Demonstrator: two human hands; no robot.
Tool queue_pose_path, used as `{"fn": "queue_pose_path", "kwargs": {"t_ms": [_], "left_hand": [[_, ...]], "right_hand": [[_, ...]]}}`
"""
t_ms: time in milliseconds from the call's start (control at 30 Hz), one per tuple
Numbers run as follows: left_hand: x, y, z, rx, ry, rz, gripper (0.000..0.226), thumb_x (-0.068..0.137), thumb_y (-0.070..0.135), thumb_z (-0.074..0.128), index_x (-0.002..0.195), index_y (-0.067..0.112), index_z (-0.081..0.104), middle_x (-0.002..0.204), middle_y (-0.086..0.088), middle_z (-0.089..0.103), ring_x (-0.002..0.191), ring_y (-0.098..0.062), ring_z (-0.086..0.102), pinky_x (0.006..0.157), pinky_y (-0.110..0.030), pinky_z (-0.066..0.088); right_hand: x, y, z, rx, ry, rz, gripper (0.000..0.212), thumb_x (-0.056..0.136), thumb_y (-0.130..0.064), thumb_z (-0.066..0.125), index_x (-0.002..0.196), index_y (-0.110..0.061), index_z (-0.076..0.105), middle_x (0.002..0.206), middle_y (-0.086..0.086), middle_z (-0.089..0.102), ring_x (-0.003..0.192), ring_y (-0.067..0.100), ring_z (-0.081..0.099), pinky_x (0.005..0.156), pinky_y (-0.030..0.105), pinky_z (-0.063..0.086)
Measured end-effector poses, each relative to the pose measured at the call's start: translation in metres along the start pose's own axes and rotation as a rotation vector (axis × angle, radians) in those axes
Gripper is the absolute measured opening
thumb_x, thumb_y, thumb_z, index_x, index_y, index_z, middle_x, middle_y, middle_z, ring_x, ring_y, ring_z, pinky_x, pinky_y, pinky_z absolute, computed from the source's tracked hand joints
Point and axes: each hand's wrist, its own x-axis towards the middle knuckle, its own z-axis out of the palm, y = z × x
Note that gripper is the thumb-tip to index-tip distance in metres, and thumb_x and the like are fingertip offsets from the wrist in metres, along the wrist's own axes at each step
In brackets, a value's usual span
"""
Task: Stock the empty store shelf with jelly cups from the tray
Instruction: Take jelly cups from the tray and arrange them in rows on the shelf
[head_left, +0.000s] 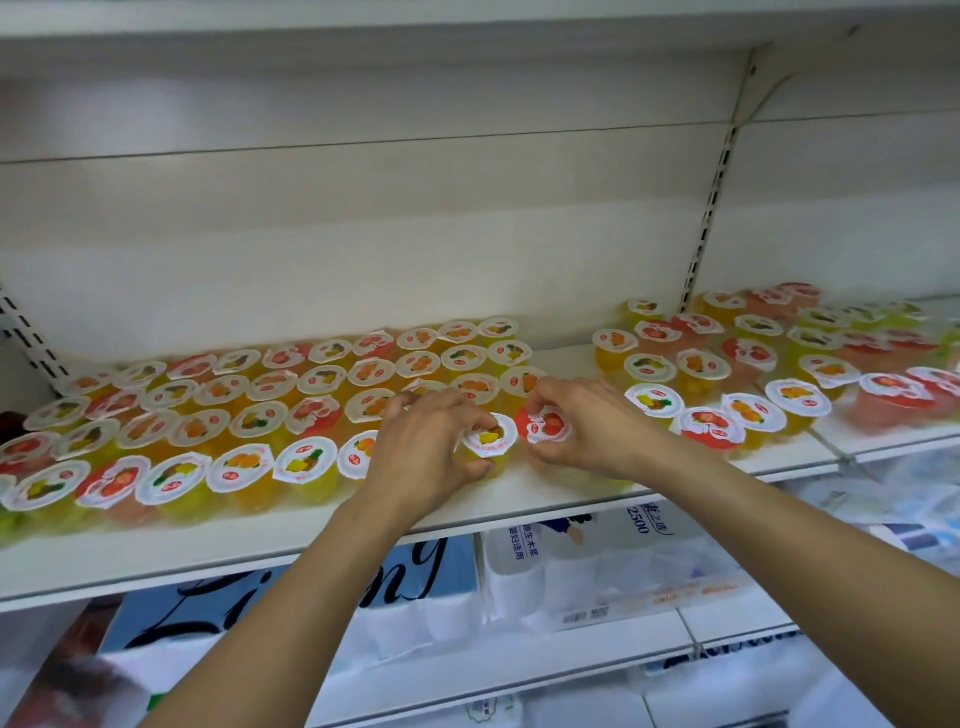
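Left hand (426, 447) grips a yellow jelly cup (490, 436) at the front row's right end on the shelf (519, 499); right hand (582, 431) pinches a red jelly cup (546, 425) just beside it, to its right. Both cups upright, lids up. Open gap lies rightward, so the right hand is nearer.

On the lower shelf, a white tissue pack (597, 561) shows "2500" near its top, with Chinese characters beside it, "原生木浆" among them, and a barcode strip lower down too small to read. Left of it a blue pack (291, 587) carries large black script, partly hidden. The jelly cup lids (306, 462) bear small red logos, illegible.
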Motion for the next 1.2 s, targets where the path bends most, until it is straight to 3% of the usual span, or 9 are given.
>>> {"fn": "queue_pose_path", "kwargs": {"t_ms": [100, 233, 367, 500, 600, 733, 900, 1033, 1200], "left_hand": [[0.001, 0.001, -0.003, 0.021, -0.014, -0.002, 0.041, 0.077, 0.048, 0.073, 0.116, 0.038, 0.064, 0.124, 0.016, 0.056, 0.121, -0.009, 0.046, 0.103, -0.033, 0.020], [-0.002, 0.002, -0.003, -0.006, -0.003, -0.003, 0.050, 0.076, 0.058, 0.069, 0.121, 0.041, 0.059, 0.128, 0.018, 0.053, 0.124, -0.009, 0.043, 0.106, -0.035, 0.020], [-0.002, 0.007, -0.007, -0.093, 0.005, 0.029, 0.048, 0.080, 0.062, 0.061, 0.123, 0.043, 0.056, 0.132, 0.019, 0.052, 0.127, -0.008, 0.042, 0.109, -0.037, 0.021], [0.008, 0.013, -0.013, -0.220, -0.006, 0.038, 0.041, 0.086, 0.055, 0.059, 0.123, 0.039, 0.059, 0.131, 0.016, 0.057, 0.123, -0.007, 0.048, 0.104, -0.033, 0.035], [0.019, 0.017, -0.017, -0.308, -0.055, -0.014, 0.043, 0.087, 0.049, 0.061, 0.128, 0.033, 0.058, 0.131, 0.012, 0.059, 0.119, -0.006, 0.053, 0.097, -0.028, 0.042], [0.041, 0.014, -0.022, -0.288, -0.092, -0.040, 0.042, 0.090, 0.047, 0.059, 0.127, 0.029, 0.060, 0.133, 0.012, 0.058, 0.118, -0.008, 0.054, 0.096, -0.027, 0.043], [0.087, -0.007, -0.018, -0.288, -0.148, -0.175, 0.039, 0.089, 0.050, 0.059, 0.126, 0.037, 0.058, 0.137, 0.010, 0.053, 0.122, -0.015, 0.051, 0.103, -0.033, 0.042], [0.122, -0.017, -0.006, -0.246, -0.167, -0.158, 0.034, 0.095, 0.047, 0.051, 0.127, 0.036, 0.057, 0.138, 0.009, 0.052, 0.124, -0.017, 0.050, 0.104, -0.035, 0.041], [0.154, -0.021, 0.016, -0.117, -0.179, -0.136, 0.036, 0.098, 0.044, 0.045, 0.129, 0.030, 0.058, 0.137, 0.007, 0.055, 0.123, -0.019, 0.053, 0.105, -0.036, 0.039]], "right_hand": [[-0.003, -0.003, -0.004, -0.025, -0.033, -0.004, 0.038, 0.078, -0.049, 0.067, 0.110, -0.030, 0.057, 0.109, -0.005, 0.064, 0.101, 0.018, 0.056, 0.080, 0.031, 0.039], [-0.015, 0.004, -0.038, 0.098, 0.022, 0.073, 0.043, 0.078, -0.063, 0.061, 0.115, -0.040, 0.058, 0.122, -0.006, 0.054, 0.116, 0.014, 0.046, 0.102, 0.040, 0.035], [-0.039, 0.024, -0.068, 0.143, -0.012, 0.136, 0.045, 0.078, -0.063, 0.062, 0.118, -0.042, 0.061, 0.127, -0.015, 0.054, 0.123, 0.007, 0.041, 0.107, 0.041, 0.033], [-0.046, 0.040, -0.064, 0.122, 0.029, 0.148, 0.035, 0.081, -0.049, 0.068, 0.113, -0.034, 0.067, 0.118, -0.018, 0.064, 0.105, 0.000, 0.054, 0.093, 0.030, 0.044], [-0.038, 0.056, -0.064, 0.176, 0.097, 0.212, 0.026, 0.084, -0.038, 0.068, 0.109, -0.031, 0.069, 0.108, -0.013, 0.067, 0.098, 0.006, 0.059, 0.086, 0.031, 0.049], [-0.009, 0.076, -0.067, 0.168, 0.118, 0.281, 0.030, 0.083, -0.034, 0.069, 0.112, -0.025, 0.069, 0.108, -0.004, 0.069, 0.095, 0.012, 0.062, 0.086, 0.034, 0.051], [0.050, 0.101, -0.065, -0.134, -0.090, 0.373, 0.049, 0.081, -0.050, 0.066, 0.127, -0.039, 0.053, 0.132, -0.003, 0.054, 0.118, 0.023, 0.049, 0.100, 0.036, 0.041], [0.081, 0.120, -0.059, -0.190, -0.203, 0.301, 0.058, 0.076, -0.053, 0.067, 0.129, -0.043, 0.048, 0.137, -0.008, 0.049, 0.123, 0.021, 0.046, 0.101, 0.037, 0.029], [0.104, 0.136, -0.044, -0.203, -0.180, 0.173, 0.047, 0.065, -0.050, 0.069, 0.110, -0.042, 0.057, 0.112, -0.015, 0.060, 0.092, 0.010, 0.056, 0.081, 0.028, 0.033]]}}
